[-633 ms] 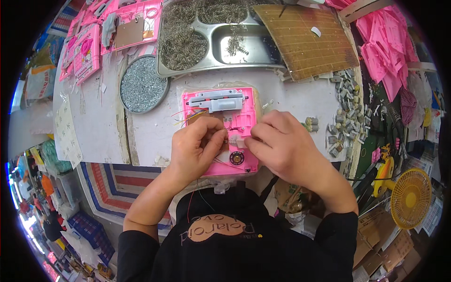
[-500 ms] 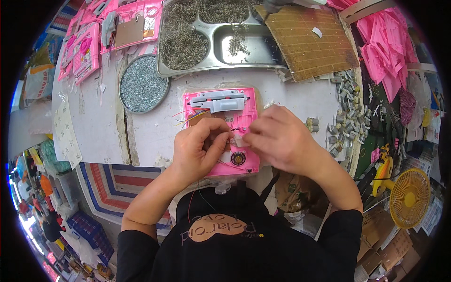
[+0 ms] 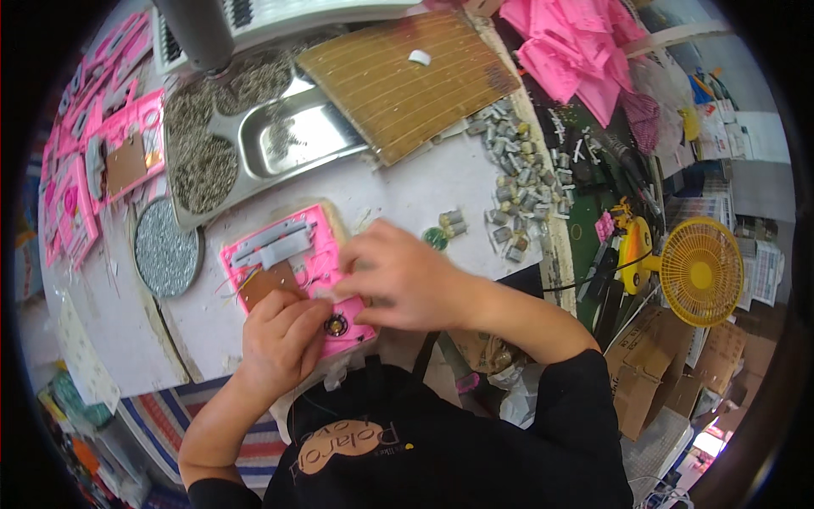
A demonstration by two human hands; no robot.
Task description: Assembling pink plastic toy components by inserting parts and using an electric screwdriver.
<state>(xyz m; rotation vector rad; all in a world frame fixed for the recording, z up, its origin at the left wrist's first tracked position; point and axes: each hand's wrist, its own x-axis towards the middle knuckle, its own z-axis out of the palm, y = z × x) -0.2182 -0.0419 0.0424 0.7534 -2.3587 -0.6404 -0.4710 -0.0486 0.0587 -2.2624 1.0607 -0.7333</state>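
Observation:
An opened pink plastic casing [image 3: 319, 242] lies on the white table, turned at a slant. It carries a grey sliding bar part [image 3: 284, 248], a brown board [image 3: 264, 282], thin coloured wires and a round black speaker [image 3: 337, 325]. My left hand [image 3: 280, 335] rests over its near left side, fingertips pinched. From the right, my right hand [image 3: 407, 276] reaches over the casing with bent fingers, its tips close to the left ones. Between them shows a small whitish bit [image 3: 326, 294]; what exactly they hold is hidden.
A round tray of small screws [image 3: 168, 248] sits left of a steel compartment tray [image 3: 292, 140] holding springs. Beyond lies a brown board sheet [image 3: 407, 81]. Small metal motors [image 3: 517, 182] are heaped at right, with a green disc [image 3: 435, 238] nearer. A yellow fan [image 3: 700, 271] stands far right.
The whole view has swung, so the table and casing appear further left and tilted. Both hands stay over the casing, fingertips close together. A green disc beside the motors now shows.

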